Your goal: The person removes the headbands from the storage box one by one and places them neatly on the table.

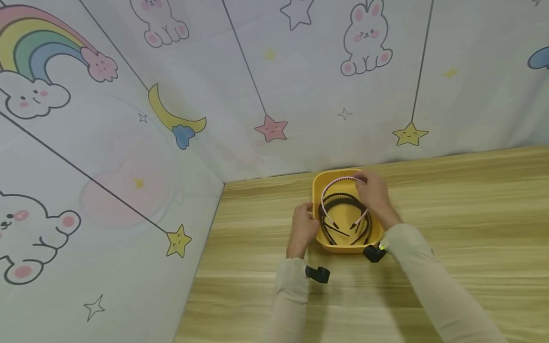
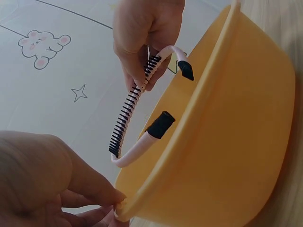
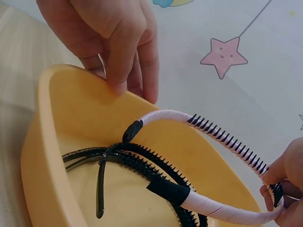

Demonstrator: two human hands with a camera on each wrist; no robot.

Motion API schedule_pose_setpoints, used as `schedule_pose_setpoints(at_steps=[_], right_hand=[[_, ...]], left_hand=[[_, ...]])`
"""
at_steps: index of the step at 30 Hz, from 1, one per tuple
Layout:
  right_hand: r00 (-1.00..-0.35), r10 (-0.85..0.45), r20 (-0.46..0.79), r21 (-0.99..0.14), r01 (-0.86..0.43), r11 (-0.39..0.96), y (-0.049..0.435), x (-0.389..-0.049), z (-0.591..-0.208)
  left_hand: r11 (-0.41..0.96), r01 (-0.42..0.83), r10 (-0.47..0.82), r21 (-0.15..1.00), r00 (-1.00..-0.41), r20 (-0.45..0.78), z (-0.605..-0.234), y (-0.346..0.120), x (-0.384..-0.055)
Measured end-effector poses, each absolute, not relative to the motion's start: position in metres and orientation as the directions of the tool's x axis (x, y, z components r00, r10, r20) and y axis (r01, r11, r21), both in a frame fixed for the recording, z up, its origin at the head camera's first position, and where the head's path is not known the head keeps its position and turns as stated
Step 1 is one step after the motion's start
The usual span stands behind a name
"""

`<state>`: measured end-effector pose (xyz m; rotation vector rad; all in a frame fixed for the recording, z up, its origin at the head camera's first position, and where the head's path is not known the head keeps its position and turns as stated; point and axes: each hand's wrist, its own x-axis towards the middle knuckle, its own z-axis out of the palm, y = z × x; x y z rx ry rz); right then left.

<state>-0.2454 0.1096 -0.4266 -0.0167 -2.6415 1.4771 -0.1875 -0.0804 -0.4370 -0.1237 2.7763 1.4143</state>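
Note:
My right hand [image 1: 374,194] pinches a pink headband [image 3: 213,208] with black comb teeth and black-covered tips. It holds the band by its curved part, over a yellow plastic basin [image 1: 343,249]; both tips hang toward the inside. At the basin's left side, my left hand [image 1: 303,224] grips the rim between thumb and fingers, as the left wrist view shows. Inside the basin lie several black toothed headbands [image 3: 142,163], overlapping one another. The left wrist view hides them behind the basin wall.
The basin stands on a wood-grain table [image 1: 249,224], close to the back wall. Pale cloth [image 1: 300,85] printed with bunnies, stars and a rainbow covers the walls behind and to the left. Each wrist wears a small black camera [image 1: 318,274].

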Motion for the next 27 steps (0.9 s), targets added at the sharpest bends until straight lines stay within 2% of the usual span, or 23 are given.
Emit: schedule_pose_setpoints(at_steps=[14, 27], right_hand=[[-0.993, 0.092, 0.079, -0.848, -0.018, 0.53, 0.125, -0.249, -0.416], [-0.993, 0.111, 0.034, -0.859, 0.028, 0.512, 0.147, -0.251, -0.422]], left_hand=[[0.595, -0.082, -0.063, 0.8, -0.996, -0.056, -0.435, -0.08, -0.189], [0.6, -0.094, -0.077, 0.795, -0.995, -0.06, -0.436, -0.079, -0.187]])
